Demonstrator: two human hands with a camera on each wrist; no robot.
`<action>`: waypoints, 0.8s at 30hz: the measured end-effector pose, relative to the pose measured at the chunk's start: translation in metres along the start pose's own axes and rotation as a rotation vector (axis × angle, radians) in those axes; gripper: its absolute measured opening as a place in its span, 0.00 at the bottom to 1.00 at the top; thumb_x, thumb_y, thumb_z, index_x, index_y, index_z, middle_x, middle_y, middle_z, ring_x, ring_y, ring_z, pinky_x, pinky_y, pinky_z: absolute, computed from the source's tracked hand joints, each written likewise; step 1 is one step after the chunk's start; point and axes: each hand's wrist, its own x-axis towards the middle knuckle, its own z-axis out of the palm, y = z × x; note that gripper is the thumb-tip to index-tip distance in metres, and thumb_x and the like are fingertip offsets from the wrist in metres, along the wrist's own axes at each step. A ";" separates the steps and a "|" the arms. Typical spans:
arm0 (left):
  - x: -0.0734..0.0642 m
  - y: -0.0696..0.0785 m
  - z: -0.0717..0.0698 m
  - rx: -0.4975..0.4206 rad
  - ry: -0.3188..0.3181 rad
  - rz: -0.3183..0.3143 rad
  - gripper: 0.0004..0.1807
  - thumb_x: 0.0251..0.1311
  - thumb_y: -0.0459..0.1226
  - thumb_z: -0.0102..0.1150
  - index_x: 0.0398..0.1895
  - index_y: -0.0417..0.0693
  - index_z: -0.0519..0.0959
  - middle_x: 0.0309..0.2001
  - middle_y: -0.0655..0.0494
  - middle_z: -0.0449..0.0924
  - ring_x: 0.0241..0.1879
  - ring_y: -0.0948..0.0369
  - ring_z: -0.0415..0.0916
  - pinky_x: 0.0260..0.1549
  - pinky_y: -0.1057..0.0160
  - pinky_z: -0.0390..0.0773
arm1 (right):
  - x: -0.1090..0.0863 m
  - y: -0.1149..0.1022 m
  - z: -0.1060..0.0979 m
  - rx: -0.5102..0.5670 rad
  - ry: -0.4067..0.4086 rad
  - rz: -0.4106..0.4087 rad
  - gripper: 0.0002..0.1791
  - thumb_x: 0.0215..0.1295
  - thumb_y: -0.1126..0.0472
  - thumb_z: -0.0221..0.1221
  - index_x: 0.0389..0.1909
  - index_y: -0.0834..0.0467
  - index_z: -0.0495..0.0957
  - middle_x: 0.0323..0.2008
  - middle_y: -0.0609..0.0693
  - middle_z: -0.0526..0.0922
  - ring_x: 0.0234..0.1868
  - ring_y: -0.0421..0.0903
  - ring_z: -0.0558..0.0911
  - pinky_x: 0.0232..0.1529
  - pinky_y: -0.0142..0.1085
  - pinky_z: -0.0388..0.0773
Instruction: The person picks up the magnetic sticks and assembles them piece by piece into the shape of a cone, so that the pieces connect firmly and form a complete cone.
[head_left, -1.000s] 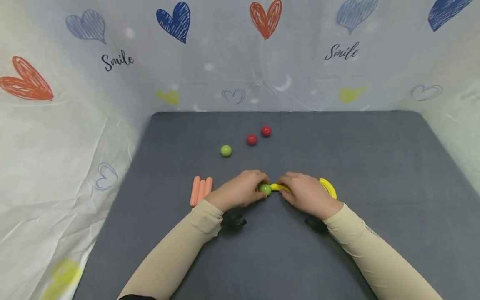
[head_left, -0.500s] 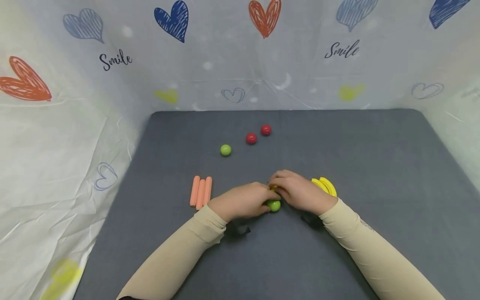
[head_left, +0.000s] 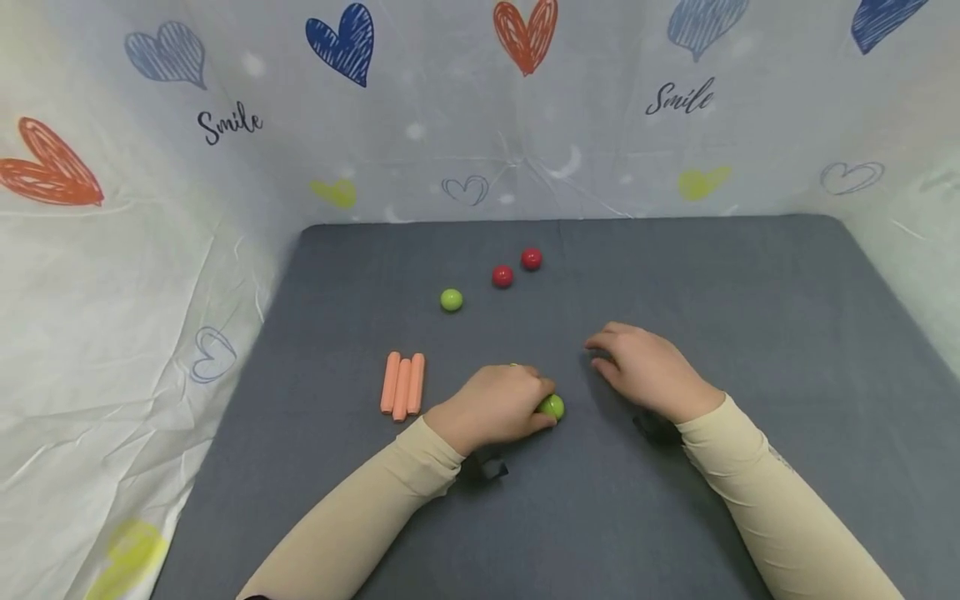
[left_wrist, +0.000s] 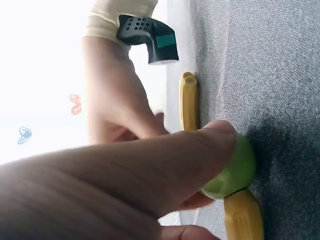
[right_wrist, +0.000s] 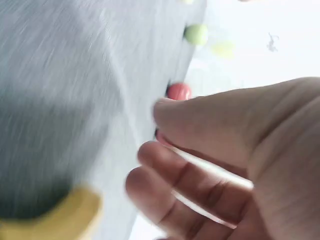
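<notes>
My left hand [head_left: 491,407] pinches a glossy green ball [head_left: 552,407] between thumb and fingers, close over the grey table. In the left wrist view the thumb lies across that green ball [left_wrist: 242,167], and a ridged yellow toy banana [left_wrist: 243,215] meets its lower side. Most of this banana is hidden under the hand in the head view. To the right, my right hand [head_left: 651,373] has loosely bent fingers with nothing between them. Other yellow toy bananas [left_wrist: 188,102] lie by it in the left wrist view, hidden in the head view. A blurred yellow curved end [right_wrist: 65,215] shows below the right fingers.
Three orange sausage-like sticks [head_left: 402,386] lie side by side left of my left hand. Farther back are a second green ball [head_left: 452,300] and two red balls [head_left: 502,277]. A white cloth printed with hearts rises behind the grey table [head_left: 750,292].
The left hand has moved slightly right and nearer with the green ball. My right hand has drawn away to the right, letting go of the yellow toy banana beside the ball.
</notes>
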 end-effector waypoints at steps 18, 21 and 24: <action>0.000 -0.001 0.003 -0.104 -0.022 0.000 0.20 0.63 0.55 0.72 0.23 0.59 0.75 0.21 0.65 0.65 0.22 0.68 0.63 0.23 0.68 0.63 | -0.022 0.024 -0.006 0.145 -0.139 0.196 0.04 0.70 0.65 0.65 0.36 0.62 0.84 0.17 0.45 0.72 0.18 0.41 0.69 0.25 0.36 0.67; 0.000 -0.002 0.003 -0.108 -0.031 0.002 0.21 0.63 0.55 0.72 0.23 0.58 0.75 0.21 0.65 0.65 0.22 0.67 0.63 0.23 0.68 0.63 | -0.016 0.017 0.000 0.161 -0.156 0.214 0.07 0.71 0.63 0.62 0.41 0.65 0.84 0.15 0.45 0.69 0.17 0.40 0.67 0.23 0.36 0.65; 0.000 -0.002 0.002 -0.113 -0.039 0.005 0.20 0.63 0.56 0.72 0.23 0.59 0.75 0.21 0.65 0.66 0.21 0.67 0.64 0.22 0.68 0.63 | -0.009 0.008 0.006 0.195 -0.165 0.248 0.17 0.69 0.63 0.59 0.54 0.68 0.80 0.16 0.45 0.70 0.16 0.40 0.67 0.22 0.36 0.65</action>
